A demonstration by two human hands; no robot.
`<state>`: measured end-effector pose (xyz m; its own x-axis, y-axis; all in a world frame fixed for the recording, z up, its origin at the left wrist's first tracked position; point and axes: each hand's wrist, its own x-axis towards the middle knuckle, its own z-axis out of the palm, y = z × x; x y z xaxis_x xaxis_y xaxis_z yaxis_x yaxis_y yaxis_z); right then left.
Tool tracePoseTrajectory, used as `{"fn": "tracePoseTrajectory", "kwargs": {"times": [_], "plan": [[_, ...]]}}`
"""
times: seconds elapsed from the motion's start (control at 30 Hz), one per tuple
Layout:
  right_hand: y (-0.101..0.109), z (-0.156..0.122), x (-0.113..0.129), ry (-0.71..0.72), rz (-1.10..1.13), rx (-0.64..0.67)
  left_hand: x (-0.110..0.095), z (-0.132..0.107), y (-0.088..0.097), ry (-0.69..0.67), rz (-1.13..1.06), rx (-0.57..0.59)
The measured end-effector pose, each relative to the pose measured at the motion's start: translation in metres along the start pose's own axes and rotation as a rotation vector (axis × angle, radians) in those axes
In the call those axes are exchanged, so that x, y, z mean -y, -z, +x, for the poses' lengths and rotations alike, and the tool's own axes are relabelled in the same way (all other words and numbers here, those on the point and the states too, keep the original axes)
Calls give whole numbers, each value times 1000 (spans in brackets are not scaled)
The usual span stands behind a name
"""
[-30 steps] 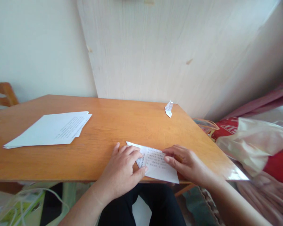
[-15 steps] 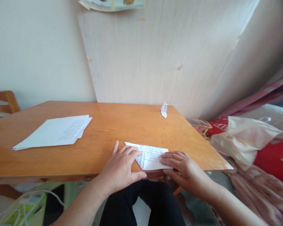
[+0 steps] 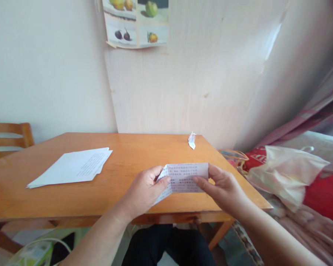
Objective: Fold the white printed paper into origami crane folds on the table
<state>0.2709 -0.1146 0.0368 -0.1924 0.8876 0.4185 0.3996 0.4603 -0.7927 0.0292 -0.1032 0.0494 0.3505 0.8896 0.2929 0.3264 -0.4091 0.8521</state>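
Above the near edge of the table, I see the folded printed sheet held clear of the wood, print facing the camera. Left hand pinches its left end, thumb in front, fingers curled behind. Right hand grips the right end the same way. Paper stack lies on the table's left side; small folded paper sits at the far edge.

My left hand is up in front of me, its back toward me, thumb closed against the curled fingers in a pinch. My right hand mirrors it close by, thumb on the near side. Both bare forearms angle inward from below.
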Motion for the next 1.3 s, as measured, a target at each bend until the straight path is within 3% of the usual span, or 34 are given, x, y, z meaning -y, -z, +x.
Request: {"fn": "tracePoseTrajectory", "kwargs": {"times": [0.2,0.3,0.37,0.57,0.67,0.83,1.03,1.17,1.3], "plan": [[-11,-6,-3,244,-175,-35,5,2,-8,257,-599,115],[-17,-13,-11,329,-237,18,13,1,-13,338,-746,135],[-21,-17,-17,295,-221,40,16,1,-14,367,-793,126],[-28,-15,-23,-83,80,8,21,0,-15,404,-822,142],[-29,-15,-27,-152,210,33,24,-2,-15,414,-832,140],[-30,-22,-34,-72,241,73,26,-1,-16,418,-871,110],[-23,-26,-29,198,-76,187,36,-1,-14,440,-828,76],[-23,-28,-31,251,-147,237,38,-3,-13,415,-743,55],[-25,-29,-36,256,-174,260,36,-4,-13,440,-741,108]]}}
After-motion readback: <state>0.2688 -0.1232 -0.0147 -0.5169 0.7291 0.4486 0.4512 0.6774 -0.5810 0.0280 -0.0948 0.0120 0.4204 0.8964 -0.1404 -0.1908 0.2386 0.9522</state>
